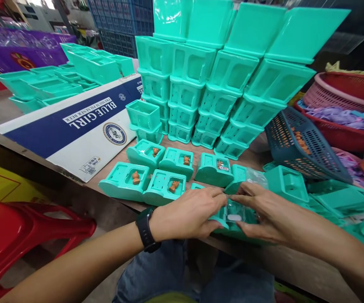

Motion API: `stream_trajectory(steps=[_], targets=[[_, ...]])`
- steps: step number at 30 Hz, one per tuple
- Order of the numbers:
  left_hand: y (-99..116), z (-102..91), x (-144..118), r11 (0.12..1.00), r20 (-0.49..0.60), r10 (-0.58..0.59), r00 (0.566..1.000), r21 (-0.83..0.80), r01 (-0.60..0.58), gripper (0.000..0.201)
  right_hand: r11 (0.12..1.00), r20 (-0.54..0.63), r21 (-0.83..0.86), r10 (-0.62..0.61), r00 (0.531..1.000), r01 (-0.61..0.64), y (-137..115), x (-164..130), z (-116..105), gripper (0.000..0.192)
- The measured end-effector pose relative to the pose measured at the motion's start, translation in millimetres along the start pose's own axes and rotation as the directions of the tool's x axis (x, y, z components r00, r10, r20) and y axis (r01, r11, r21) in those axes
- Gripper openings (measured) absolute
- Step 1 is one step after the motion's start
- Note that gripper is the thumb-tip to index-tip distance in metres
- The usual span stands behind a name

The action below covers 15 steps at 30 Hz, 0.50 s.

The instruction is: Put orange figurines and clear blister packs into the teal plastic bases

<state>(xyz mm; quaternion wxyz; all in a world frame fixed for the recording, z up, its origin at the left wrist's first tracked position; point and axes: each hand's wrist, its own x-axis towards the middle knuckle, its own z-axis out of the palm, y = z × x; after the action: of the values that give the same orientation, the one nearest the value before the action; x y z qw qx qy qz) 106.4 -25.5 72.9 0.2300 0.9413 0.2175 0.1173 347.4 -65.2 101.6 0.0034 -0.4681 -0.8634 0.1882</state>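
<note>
At the table's front edge, my left hand (pixel 194 212) is closed on a green plastic case (pixel 220 218), its fingers curled over the near end. My right hand (pixel 262 212) pinches a clear plastic cover (pixel 235 210) at the right end of that case. The cover touches the case; whether it is fully seated I cannot tell. To the left of my hands lie several like green cases, among them one with a small brown figure (pixel 135 177) in its recess and another with a similar figure (pixel 173 186). Behind them sits a green case (pixel 214 169) with a covered window.
Tall stacks of green bins (pixel 188 63) rise at the back. A blue-and-white carton (pixel 96 130) lies at the left, beside more green bins (pixel 52 82). At the right are a tilted dark basket (pixel 314 147) and loose green parts (pixel 342 198). A red stool (pixel 8 235) stands lower left.
</note>
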Motion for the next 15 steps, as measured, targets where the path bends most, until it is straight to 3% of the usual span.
stream_trajectory(steps=[1, 4, 8, 11, 15], targets=[[1, 0.6, 1, 0.999, -0.005, -0.029, 1.0, 0.04, 0.029, 0.022, 1.0, -0.009, -0.004, -0.003, 1.0, 0.003, -1, 0, 0, 0.036], [5, 2.3, 8, 0.972, -0.028, -0.14, 0.99, 0.187, 0.143, 0.027, 0.999, -0.037, -0.03, -0.012, 0.999, 0.011, 1, 2, 1, 0.04], [5, 3.8, 23, 0.939, 0.018, -0.234, 0.972, 0.263, 0.221, 0.015, 0.996, -0.063, -0.082, -0.042, 0.997, 0.037, 6, 8, 3, 0.028], [2, 1.7, 30, 0.944, 0.044, -0.195, 0.98, 0.279, 0.175, 0.004, 0.993, -0.045, -0.101, -0.06, 0.997, 0.055, 4, 14, -2, 0.022], [-2, -6.7, 32, 0.96, 0.102, -0.099, 0.99, 0.272, 0.067, 0.012, 0.995, 0.033, -0.098, -0.015, 0.999, 0.018, -6, 19, -13, 0.018]])
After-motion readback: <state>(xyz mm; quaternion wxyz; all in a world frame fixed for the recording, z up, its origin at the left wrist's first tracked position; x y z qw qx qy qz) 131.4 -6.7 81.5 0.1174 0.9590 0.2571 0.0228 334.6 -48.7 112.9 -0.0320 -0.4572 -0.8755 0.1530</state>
